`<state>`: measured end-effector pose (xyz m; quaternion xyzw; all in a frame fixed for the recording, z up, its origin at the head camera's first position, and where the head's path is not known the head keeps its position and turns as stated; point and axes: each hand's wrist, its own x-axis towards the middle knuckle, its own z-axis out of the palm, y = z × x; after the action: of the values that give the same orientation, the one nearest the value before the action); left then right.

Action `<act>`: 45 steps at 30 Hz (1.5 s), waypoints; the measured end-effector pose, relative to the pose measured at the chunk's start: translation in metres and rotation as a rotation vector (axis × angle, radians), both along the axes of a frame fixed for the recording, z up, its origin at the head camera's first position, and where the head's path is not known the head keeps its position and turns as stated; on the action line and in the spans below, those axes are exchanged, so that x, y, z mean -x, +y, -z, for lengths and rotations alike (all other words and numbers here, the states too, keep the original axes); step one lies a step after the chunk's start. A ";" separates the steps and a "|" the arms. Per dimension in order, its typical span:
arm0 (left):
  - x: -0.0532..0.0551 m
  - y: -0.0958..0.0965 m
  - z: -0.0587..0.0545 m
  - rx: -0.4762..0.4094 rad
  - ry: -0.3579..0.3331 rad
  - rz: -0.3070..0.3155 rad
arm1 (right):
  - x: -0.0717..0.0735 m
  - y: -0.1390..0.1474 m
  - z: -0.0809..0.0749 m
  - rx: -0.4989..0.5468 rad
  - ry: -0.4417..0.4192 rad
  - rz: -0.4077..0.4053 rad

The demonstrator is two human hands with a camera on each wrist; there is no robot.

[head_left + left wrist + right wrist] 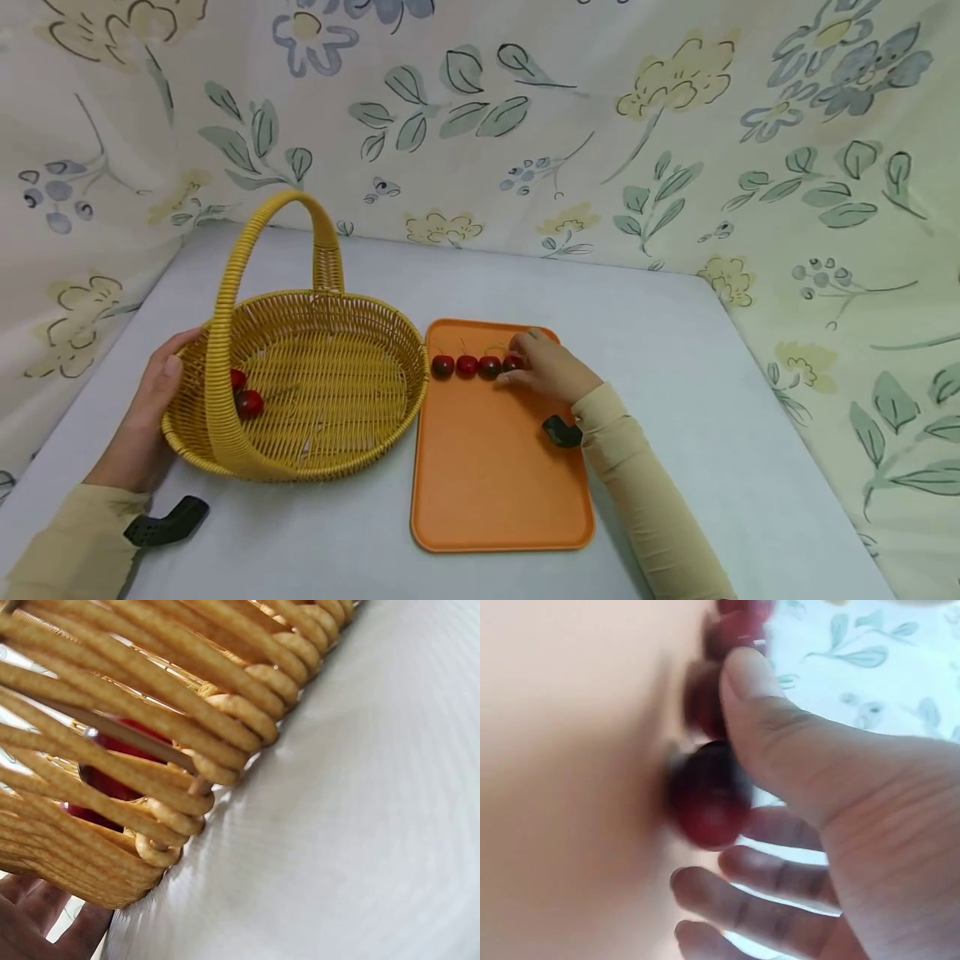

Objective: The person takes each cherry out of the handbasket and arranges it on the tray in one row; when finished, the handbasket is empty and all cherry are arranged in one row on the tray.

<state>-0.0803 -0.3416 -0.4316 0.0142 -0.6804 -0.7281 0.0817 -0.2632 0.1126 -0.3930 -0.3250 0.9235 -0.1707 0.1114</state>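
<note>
My left hand (146, 412) rests against the left outer side of a yellow wicker basket (352, 400) with a tall handle. Its fingers (82, 930) lie extended by the basket's edge in the left wrist view. Inside the basket, at its left, lie red cherries (250, 403). On an orange tray (502, 475), dark red cherries (442, 366) form a row near the far end. My right hand (553, 368) is at the row's right end, thumb and fingers spread loosely around the nearest cherry (711, 799). The thumb overlaps the neighbouring cherry in the right wrist view.
A white tabletop (660, 375) carries the basket at left and the tray right beside it. The basket handle (225, 333) arches high over the basket. Floral cloth (480, 125) hangs behind the table and down its sides. Each wrist wears a black device (168, 522).
</note>
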 end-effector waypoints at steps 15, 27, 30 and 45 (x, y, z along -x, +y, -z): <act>0.011 0.012 0.003 0.023 -0.006 0.025 | -0.040 -0.116 -0.087 -0.033 0.134 -0.507; 0.027 0.029 0.003 0.089 -0.095 0.056 | -0.051 -0.247 -0.050 -0.379 0.021 -0.698; 0.034 0.035 0.001 0.076 -0.088 0.077 | -0.049 -0.259 -0.039 -0.374 -0.035 -0.686; 0.039 0.039 -0.005 0.118 -0.078 0.059 | -0.039 -0.251 -0.043 -0.359 -0.046 -0.697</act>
<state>-0.1191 -0.3029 -0.4263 0.0177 -0.7251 -0.6876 0.0344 -0.2237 -0.1381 -0.3496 -0.5906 0.7702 0.0344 0.2386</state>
